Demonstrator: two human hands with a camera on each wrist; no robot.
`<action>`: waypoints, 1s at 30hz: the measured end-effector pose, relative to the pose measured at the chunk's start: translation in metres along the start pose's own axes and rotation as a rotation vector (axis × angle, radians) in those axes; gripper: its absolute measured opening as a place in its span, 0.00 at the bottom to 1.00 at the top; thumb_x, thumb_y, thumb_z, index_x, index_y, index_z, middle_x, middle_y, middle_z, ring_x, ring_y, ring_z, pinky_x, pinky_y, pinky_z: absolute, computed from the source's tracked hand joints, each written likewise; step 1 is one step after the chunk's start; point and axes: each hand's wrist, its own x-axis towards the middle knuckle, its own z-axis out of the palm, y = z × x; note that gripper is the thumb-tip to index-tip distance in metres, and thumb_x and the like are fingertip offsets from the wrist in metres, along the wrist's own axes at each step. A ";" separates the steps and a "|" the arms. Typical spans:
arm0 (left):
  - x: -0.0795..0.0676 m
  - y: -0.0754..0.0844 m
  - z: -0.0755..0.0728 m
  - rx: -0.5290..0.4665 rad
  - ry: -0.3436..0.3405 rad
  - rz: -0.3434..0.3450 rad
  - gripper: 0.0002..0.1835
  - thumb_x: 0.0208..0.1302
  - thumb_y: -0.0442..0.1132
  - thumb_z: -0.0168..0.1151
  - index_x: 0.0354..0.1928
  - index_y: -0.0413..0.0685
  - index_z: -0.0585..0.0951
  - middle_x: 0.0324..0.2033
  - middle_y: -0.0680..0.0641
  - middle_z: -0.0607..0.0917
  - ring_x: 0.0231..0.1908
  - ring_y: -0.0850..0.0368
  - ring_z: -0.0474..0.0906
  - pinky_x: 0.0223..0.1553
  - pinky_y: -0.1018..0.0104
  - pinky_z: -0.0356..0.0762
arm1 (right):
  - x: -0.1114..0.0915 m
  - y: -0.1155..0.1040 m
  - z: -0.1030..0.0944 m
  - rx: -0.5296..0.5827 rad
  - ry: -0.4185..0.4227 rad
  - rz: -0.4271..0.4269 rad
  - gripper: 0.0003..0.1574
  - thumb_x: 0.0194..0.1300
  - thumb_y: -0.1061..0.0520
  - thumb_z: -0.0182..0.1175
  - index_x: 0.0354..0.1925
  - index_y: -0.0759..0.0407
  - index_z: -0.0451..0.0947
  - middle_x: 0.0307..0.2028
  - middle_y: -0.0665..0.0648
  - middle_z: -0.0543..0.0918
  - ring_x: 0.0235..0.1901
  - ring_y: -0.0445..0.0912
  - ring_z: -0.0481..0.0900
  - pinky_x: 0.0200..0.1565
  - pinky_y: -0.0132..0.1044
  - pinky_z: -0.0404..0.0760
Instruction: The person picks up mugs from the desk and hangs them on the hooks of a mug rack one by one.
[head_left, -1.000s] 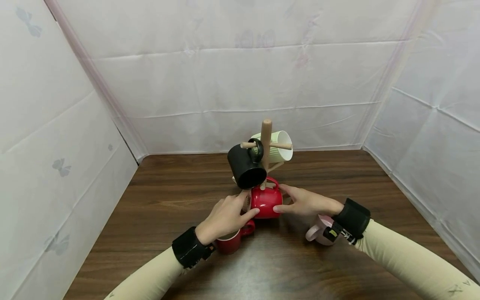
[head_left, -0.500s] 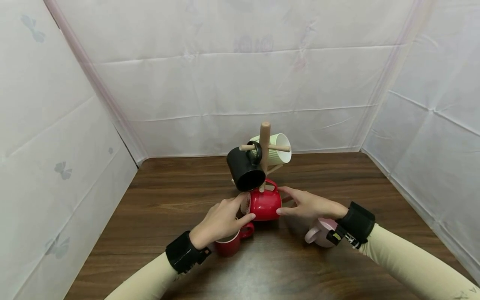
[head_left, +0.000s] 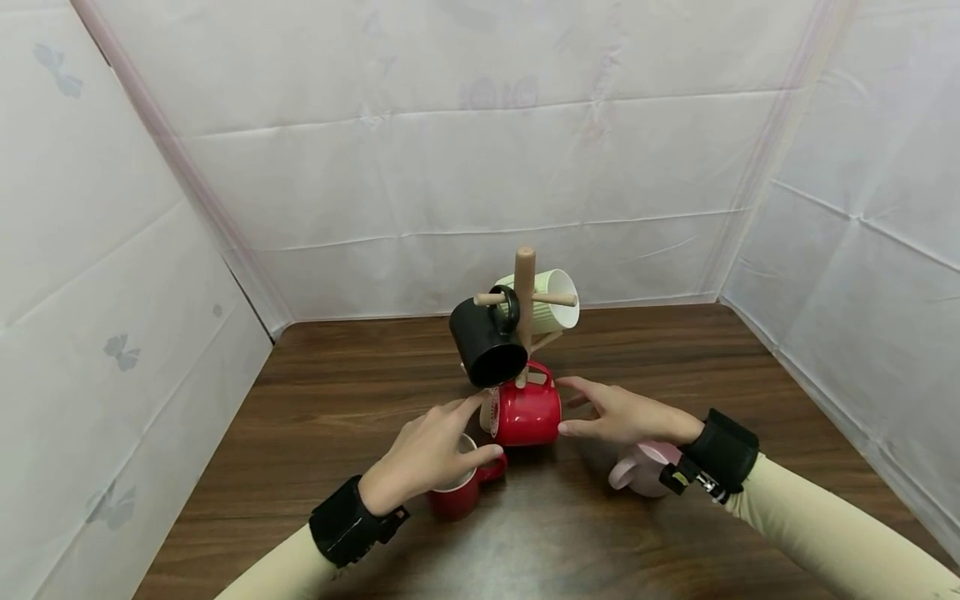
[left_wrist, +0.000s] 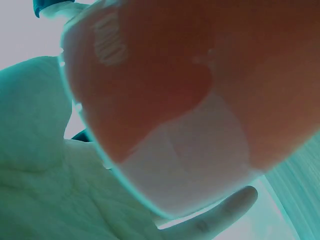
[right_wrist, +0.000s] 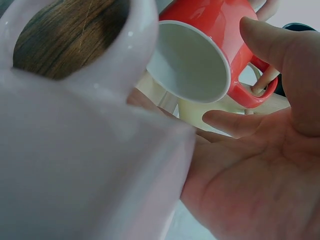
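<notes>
A glossy red mug (head_left: 529, 418) hangs by its handle from a low peg of a wooden mug tree (head_left: 525, 271), lying sideways. In the right wrist view the peg passes through that red handle (right_wrist: 250, 100), and the white inside shows. My left hand (head_left: 422, 457) hovers left of it with fingers spread, above a darker red mug (head_left: 454, 503) that stands on the table. This standing mug fills much of the left wrist view, beside my palm. To the right, my right hand (head_left: 624, 414) is spread, its thumb tip close to the hanging mug's rim.
On upper pegs hang a black mug (head_left: 486, 342) and a pale green ribbed mug (head_left: 546, 315). A pink mug (head_left: 643, 473) stands under my right wrist, partly covered by it. White sheeting (head_left: 480, 183) walls in the back and sides of the wooden table (head_left: 337, 375).
My left hand has drawn back left and down from the hanging red mug. The right hand has eased slightly to the right. The red mug keeps hanging on its peg.
</notes>
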 end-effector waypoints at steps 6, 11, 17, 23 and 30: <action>-0.007 -0.001 -0.005 0.039 0.013 0.003 0.41 0.53 0.69 0.56 0.67 0.59 0.63 0.55 0.49 0.75 0.43 0.57 0.75 0.28 0.60 0.77 | -0.001 0.000 -0.001 -0.007 0.008 -0.014 0.47 0.59 0.39 0.60 0.68 0.53 0.53 0.58 0.64 0.71 0.52 0.53 0.72 0.44 0.44 0.78; -0.014 -0.001 -0.009 0.059 -0.006 -0.007 0.43 0.51 0.71 0.56 0.65 0.57 0.66 0.57 0.46 0.73 0.48 0.51 0.74 0.32 0.54 0.78 | -0.002 -0.001 0.000 -0.005 0.010 -0.020 0.47 0.59 0.39 0.60 0.68 0.52 0.53 0.58 0.64 0.70 0.50 0.50 0.74 0.43 0.42 0.78; -0.021 0.001 -0.012 0.111 -0.057 0.016 0.44 0.48 0.73 0.57 0.65 0.60 0.65 0.60 0.44 0.69 0.52 0.44 0.70 0.33 0.44 0.77 | -0.002 -0.001 0.001 0.004 0.017 -0.032 0.46 0.59 0.41 0.61 0.68 0.54 0.53 0.58 0.65 0.69 0.51 0.52 0.73 0.43 0.43 0.78; -0.025 0.002 -0.011 0.096 -0.106 0.037 0.40 0.46 0.68 0.63 0.62 0.62 0.68 0.60 0.42 0.69 0.48 0.45 0.72 0.26 0.50 0.76 | -0.002 0.000 0.001 0.020 0.016 -0.030 0.46 0.59 0.41 0.61 0.68 0.55 0.54 0.58 0.65 0.70 0.49 0.51 0.74 0.42 0.43 0.79; -0.032 0.000 -0.007 0.138 -0.084 0.087 0.37 0.45 0.64 0.66 0.58 0.60 0.71 0.56 0.43 0.72 0.44 0.48 0.74 0.25 0.53 0.74 | -0.004 -0.001 0.001 0.010 0.019 -0.032 0.47 0.59 0.41 0.60 0.68 0.57 0.53 0.57 0.64 0.70 0.50 0.48 0.74 0.43 0.43 0.78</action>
